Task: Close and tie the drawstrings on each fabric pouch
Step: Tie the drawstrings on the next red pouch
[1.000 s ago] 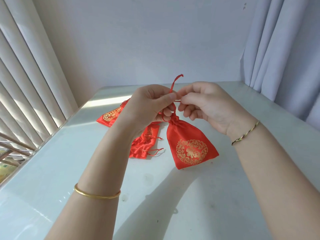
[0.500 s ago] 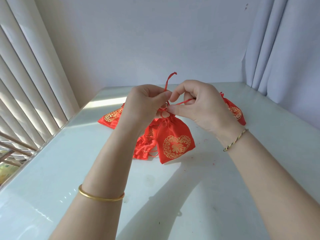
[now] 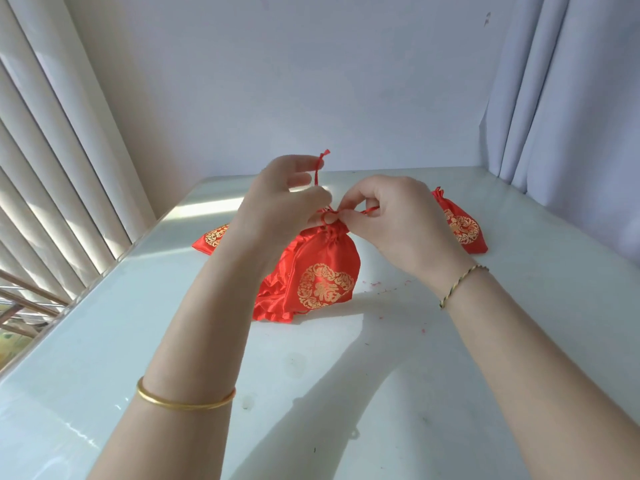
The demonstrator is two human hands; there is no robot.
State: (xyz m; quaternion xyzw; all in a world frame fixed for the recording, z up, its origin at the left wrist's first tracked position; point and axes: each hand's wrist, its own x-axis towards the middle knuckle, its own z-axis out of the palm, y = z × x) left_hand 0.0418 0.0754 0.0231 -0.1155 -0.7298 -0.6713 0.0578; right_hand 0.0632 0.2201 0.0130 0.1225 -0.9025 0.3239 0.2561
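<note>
1. Two hands on one pouch (image 3: 323,271), over middle of table (image 3: 450,358), neck already gathered, cord (image 3: 316,174) looped round it.
2. Left hand (image 3: 282,202) pinches one cord end, pointing up; right hand (image 3: 394,223) pinches the other end at the neck.
3. Handling, my read: satin, light, limp, slippery; take the cord close to the neck, not the cloth.
4. Thin cord likely slips loose; keep tension on both ends while cinching.
5. Others: right pouch (image 3: 462,230) well apart, left pouch (image 3: 211,239) behind, crumpled pouch (image 3: 272,303) just beside.
</note>
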